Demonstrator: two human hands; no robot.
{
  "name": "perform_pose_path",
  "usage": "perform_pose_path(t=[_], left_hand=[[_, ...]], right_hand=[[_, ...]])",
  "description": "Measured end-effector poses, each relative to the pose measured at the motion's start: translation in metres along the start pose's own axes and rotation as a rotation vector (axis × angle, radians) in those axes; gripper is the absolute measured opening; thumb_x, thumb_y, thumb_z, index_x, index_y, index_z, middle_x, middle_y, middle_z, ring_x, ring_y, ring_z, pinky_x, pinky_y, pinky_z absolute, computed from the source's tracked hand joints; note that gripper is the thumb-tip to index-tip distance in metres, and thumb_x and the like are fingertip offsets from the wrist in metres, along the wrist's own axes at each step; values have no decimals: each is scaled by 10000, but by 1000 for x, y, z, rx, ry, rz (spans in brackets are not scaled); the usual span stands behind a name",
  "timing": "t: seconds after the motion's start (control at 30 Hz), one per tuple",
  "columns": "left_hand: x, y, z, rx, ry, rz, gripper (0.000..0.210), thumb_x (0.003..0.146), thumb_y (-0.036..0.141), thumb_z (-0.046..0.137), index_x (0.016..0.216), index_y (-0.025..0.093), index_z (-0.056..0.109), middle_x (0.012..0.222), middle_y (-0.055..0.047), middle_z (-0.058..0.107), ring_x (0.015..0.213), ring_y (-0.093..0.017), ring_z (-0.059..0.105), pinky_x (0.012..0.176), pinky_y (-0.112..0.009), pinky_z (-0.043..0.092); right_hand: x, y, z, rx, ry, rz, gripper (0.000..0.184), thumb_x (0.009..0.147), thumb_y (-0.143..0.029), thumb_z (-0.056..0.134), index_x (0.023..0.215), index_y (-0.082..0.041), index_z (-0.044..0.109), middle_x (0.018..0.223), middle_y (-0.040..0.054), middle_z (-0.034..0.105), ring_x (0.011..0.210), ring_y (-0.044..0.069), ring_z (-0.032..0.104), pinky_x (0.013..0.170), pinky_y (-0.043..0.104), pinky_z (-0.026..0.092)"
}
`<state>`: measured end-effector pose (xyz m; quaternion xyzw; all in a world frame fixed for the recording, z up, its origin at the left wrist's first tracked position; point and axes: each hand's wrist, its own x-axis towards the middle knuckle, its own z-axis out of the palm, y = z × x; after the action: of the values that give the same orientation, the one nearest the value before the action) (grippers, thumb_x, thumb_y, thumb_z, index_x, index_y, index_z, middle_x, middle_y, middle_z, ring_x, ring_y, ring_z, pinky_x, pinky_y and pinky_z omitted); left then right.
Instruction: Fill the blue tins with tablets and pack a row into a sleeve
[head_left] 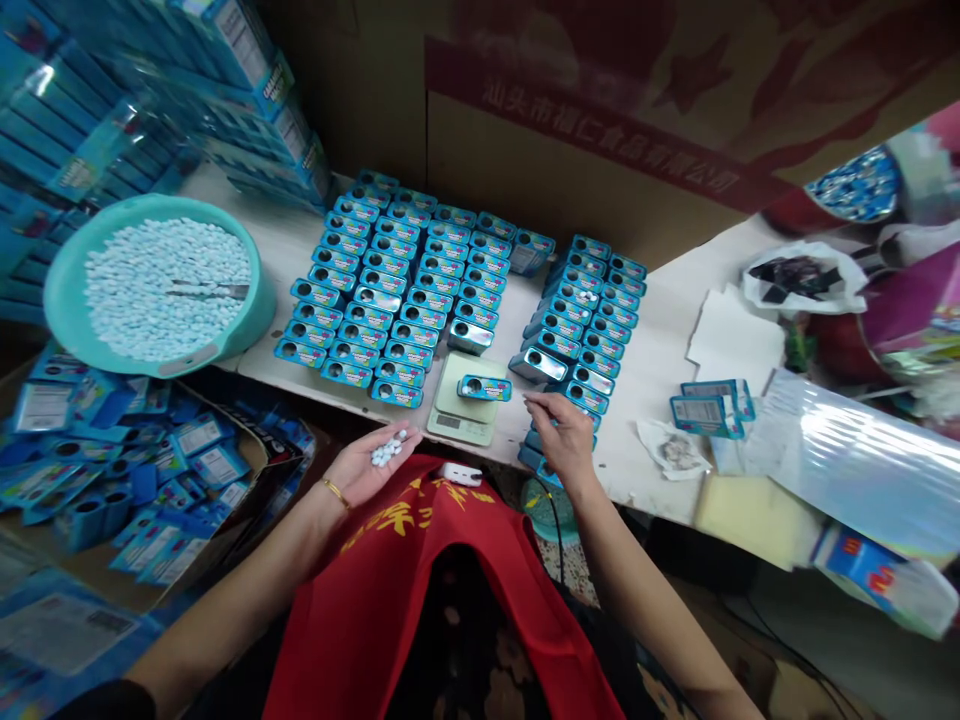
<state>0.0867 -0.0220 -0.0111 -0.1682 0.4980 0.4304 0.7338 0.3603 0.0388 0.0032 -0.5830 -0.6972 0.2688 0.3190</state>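
Note:
Palm up and cupped, my left hand (358, 474) holds a small heap of pale blue candies (388, 448). It is just left of a white kitchen scale (447, 403). One blue candy box (484, 388), with a round hole in its top, stands on that scale. My right hand (562, 428) is closed in a pinch at the scale's right side, close to the box. What its fingertips hold, if anything, is too small to name. Rows of similar blue boxes (390, 290) stand behind the scale, with a second group (577, 320) beyond my right hand.
A turquoise basin (262, 300) full of candies, with tongs (206, 289) in it, stands at the left. Below it is a carton of loose blue boxes (150, 460). A large cardboard box (525, 150) closes off the back. Papers, bags and a shiny sheet (862, 460) lie right.

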Motion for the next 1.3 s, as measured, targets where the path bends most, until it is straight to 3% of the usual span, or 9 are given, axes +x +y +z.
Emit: perform_pose_path(t=[0.2,0.37,0.47,0.63,0.77,0.87,1.0,1.17,1.3], left_hand=[[-2,9,-8,-30,47,23,261,758,33,467,998,36,569,906,-173,644,972,-253,574,804,-326,515],[-7,9,-5,-9,-38,32,320,725,-18,458,1019,53,564,988,-173,625,1021,-245,546,836,-318,497],[-8,6,-1,42,-81,31,318,685,-47,485,974,42,582,1016,-186,615,1050,-251,524,876,-310,470],[-5,-1,18,140,-156,37,315,672,-38,513,964,44,596,1036,-186,609,1053,-241,523,902,-291,442],[-2,-4,39,196,-207,19,313,670,-22,537,970,43,598,1039,-182,608,1029,-238,540,908,-288,430],[2,-8,50,211,-233,10,297,668,-28,533,946,47,607,989,-166,629,998,-229,559,914,-310,423],[7,-15,58,244,-292,2,301,680,-24,527,955,64,612,908,-120,656,934,-189,589,934,-332,402],[11,-15,66,251,-340,11,331,674,-22,519,990,44,592,1032,-172,614,1015,-217,549,951,-327,382],[11,-5,61,247,-254,27,354,671,-16,529,1019,36,565,1027,-189,606,979,-218,568,872,-290,445]], right_hand=[[5,-2,4,-1,-1,-28,165,812,-213,469,869,-212,624,863,31,608,819,146,562,741,291,453],[17,-15,17,-65,-50,-128,195,828,-221,455,943,-221,613,921,47,569,895,169,509,807,323,417],[24,-24,31,-140,-159,-199,224,840,-231,440,994,-244,603,940,53,553,890,182,478,797,333,399],[37,-27,51,-343,-373,-318,232,843,-224,434,970,-262,624,962,76,538,895,215,431,754,357,363],[36,-23,44,-439,-339,-311,235,846,-215,422,964,-250,622,985,86,537,887,220,418,729,356,348],[26,-31,37,-337,-328,-329,256,853,-246,415,1048,-226,579,1041,85,529,902,207,432,768,348,360],[12,-45,42,-202,-474,-399,247,858,-251,405,1025,-198,580,928,77,575,874,187,475,786,327,383],[20,-32,46,-111,-352,-306,234,859,-211,384,972,-195,589,901,69,592,872,175,509,791,318,410],[31,-12,33,-111,-237,-236,255,844,-224,419,1054,-212,562,903,65,597,859,181,529,785,332,429]])
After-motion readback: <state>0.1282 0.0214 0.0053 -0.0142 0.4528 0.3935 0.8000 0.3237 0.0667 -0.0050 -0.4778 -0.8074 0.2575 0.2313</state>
